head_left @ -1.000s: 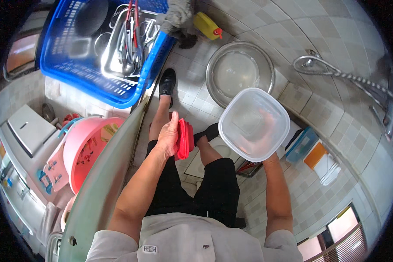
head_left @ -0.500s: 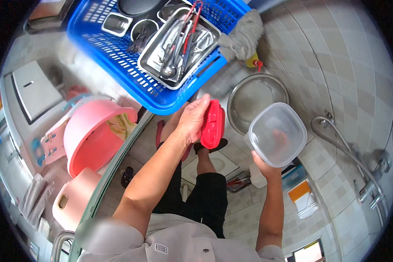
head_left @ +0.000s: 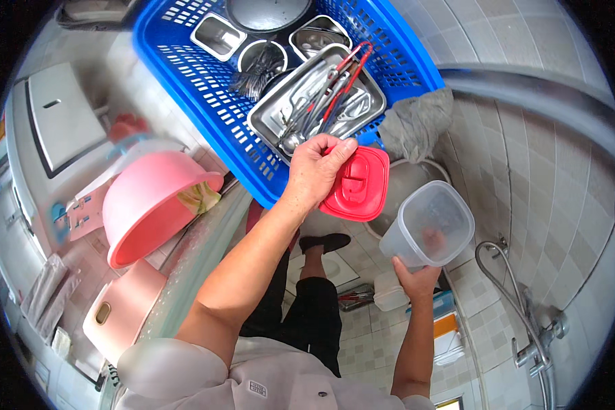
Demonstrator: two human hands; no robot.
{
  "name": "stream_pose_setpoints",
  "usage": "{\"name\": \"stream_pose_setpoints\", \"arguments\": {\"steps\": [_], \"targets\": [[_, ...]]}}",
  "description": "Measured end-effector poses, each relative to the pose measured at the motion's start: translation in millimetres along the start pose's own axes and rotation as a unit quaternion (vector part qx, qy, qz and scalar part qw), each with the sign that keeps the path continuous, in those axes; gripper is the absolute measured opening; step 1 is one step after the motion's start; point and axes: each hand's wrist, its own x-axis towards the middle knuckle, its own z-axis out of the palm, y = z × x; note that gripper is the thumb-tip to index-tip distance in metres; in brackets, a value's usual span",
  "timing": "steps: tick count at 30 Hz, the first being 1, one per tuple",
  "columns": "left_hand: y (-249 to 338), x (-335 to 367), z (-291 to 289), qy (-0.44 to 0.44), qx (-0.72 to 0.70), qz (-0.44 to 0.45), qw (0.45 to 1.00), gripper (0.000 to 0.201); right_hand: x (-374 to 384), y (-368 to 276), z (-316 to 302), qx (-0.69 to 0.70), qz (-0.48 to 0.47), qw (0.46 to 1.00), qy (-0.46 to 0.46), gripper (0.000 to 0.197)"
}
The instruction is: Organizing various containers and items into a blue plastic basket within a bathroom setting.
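Before the near corner of the blue basket (head_left: 215, 130), red lid (head_left: 359, 188): held in the air by the left hand (head_left: 314, 171), apart from the clear tub (head_left: 417, 229) to its right.
Left fingers: grasping the lid at its left and upper edge, thumb along the rim; the other fingertips are hidden, so how far they reach beneath cannot be told.
Right fingers: the right hand (head_left: 417, 277) grasps the tub from below, thumb on the near wall; a blurred shape of fingers shows through the plastic.
Lid weight and feel: likely light and a little bendy, with a stiffer rim; the glossy face may slip if wet, though wetness cannot be told.
Lid hold: the rim between thumb and fingers seems surest; the raised shape at its middle might serve for a pinch.
Tub weight and feel: probably light, its walls giving under a hard squeeze, unlikely to shatter.
Tub hold: low on the wall or under the base looks steady, leaving the mouth rim free.
Around: a grey cloth (head_left: 417, 123) hangs on the basket's corner; a metal basin (head_left: 404, 179) lies partly behind the lid.
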Motion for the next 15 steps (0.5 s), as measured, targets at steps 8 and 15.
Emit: {"name": "stream_pose_setpoints", "arguments": {"steps": [8, 15], "targets": [[21, 33, -26, 0.045, -0.028, -0.014, 0.999, 0.023, 48, -41, 5, 0.006, -0.028, 0.998, -0.05, 0.101], [40, 62, -58, 0.098, -0.146, -0.025, 0.984, 0.021, 96, -111, 20, 0.068, -0.008, 0.985, -0.158, 0.097]]}}
